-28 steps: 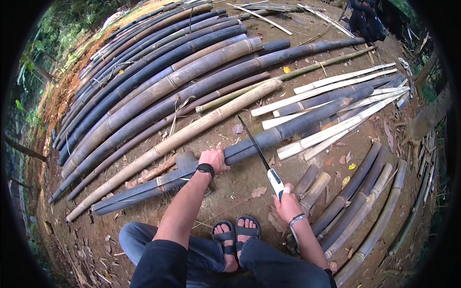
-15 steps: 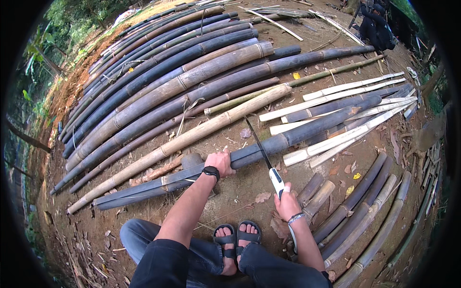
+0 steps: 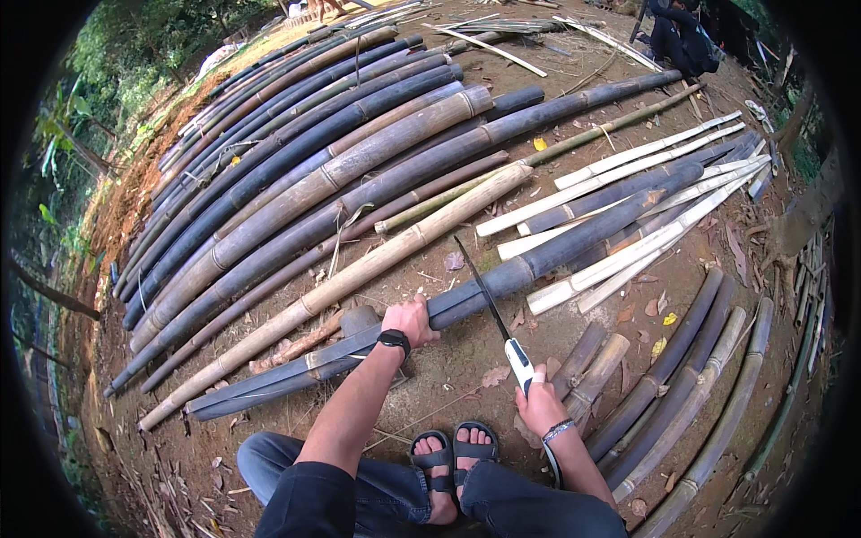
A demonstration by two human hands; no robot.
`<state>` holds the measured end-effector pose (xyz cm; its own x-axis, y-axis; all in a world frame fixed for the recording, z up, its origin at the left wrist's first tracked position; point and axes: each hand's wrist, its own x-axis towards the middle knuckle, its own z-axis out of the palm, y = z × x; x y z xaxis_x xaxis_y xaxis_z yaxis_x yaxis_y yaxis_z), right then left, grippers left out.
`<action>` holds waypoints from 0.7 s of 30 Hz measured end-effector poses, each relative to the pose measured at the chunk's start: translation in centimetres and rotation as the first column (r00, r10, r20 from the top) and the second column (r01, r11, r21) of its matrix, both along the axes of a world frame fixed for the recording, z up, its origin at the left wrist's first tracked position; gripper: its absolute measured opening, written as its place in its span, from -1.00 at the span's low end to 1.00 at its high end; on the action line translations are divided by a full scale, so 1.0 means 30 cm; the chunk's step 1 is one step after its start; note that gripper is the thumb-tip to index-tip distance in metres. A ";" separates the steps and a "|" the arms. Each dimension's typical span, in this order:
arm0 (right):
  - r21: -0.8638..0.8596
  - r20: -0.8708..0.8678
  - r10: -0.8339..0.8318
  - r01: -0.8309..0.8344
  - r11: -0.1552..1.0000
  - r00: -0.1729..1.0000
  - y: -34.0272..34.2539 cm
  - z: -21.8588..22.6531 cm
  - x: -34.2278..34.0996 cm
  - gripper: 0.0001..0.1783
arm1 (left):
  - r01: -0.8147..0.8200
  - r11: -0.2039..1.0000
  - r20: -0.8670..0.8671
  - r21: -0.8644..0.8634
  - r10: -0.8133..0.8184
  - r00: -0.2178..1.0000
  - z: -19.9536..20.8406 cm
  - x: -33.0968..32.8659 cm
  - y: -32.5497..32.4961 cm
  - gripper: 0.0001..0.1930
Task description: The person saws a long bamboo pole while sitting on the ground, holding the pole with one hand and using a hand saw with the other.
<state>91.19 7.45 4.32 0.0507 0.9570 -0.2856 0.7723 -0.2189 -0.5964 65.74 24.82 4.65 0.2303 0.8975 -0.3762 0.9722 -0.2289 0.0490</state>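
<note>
A long dark bamboo pole slants across the ground before me, with a lengthwise slit along its left part. Around its middle my left hand is closed, pressing from above. My right hand grips the white and black handle of a hand saw. The saw's dark blade crosses the pole to the right of my left hand, its tip past the far side. Under the pole, beside my left hand, is a short log piece, partly covered.
Many bamboo poles lie side by side at the far left, with a pale pole closest. Pale split strips are at the right. Dark pieces lie near my right arm. A person crouches at the far right.
The saw and my right hand have come slightly toward me across the pole. My left hand keeps its grip on the pole. The whole view has shifted a little.
</note>
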 end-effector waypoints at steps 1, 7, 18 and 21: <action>0.012 -0.010 -0.015 0.015 1.000 1.000 -0.005 -0.027 0.010 -0.48 | -0.005 1.000 0.007 -0.002 0.005 1.000 0.005 0.006 0.014 -0.24; -0.011 -0.005 -0.006 0.006 1.000 1.000 0.008 0.010 -0.019 -0.53 | -0.021 0.997 0.016 -0.068 0.023 1.000 -0.018 -0.028 0.020 -0.21; 0.018 -0.028 -0.007 0.007 1.000 1.000 0.033 -0.006 -0.015 -0.42 | -0.009 1.000 -0.014 0.001 0.009 1.000 -0.020 -0.011 0.018 -0.19; 0.009 -0.017 0.003 -0.003 1.000 1.000 0.081 -0.014 0.004 -0.47 | -0.018 0.995 0.004 -0.100 0.018 1.000 0.010 0.005 0.038 -0.19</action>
<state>91.31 9.87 3.91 0.0425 0.9596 -0.2783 0.7625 -0.2112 -0.6115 65.88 25.96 4.93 0.2162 0.8596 -0.4630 0.9759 -0.2050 0.0751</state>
